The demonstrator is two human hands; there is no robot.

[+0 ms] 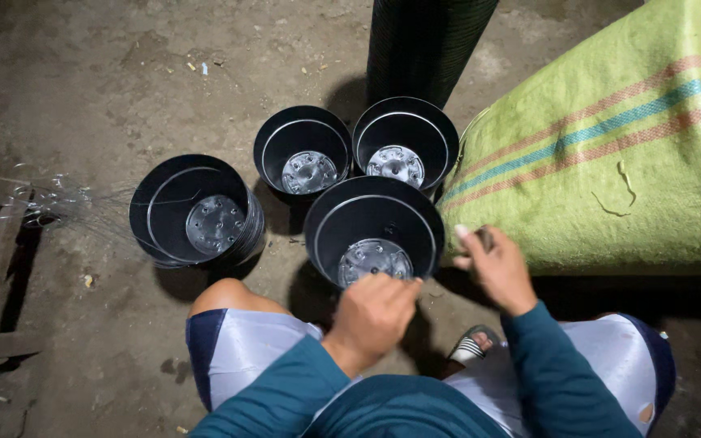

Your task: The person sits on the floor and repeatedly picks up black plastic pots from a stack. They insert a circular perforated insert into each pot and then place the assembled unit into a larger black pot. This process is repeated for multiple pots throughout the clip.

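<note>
Head view: black pots (pixel 371 231) on dirt floor (pixel 83 89).

There are four black plastic pots standing open on the ground: one near the hands (pixel 374 229), two behind it, side by side (pixel 303 151) (pixel 405 143), and one more to the left (pixel 195 211), which looks like a stack of several pots. One tall black stack (pixel 425 42) stands at the top. There is one green woven sack (pixel 610 154) and one sandal (pixel 472 344). Two hands (pixel 373 312) (pixel 492 264) are in view.
</note>
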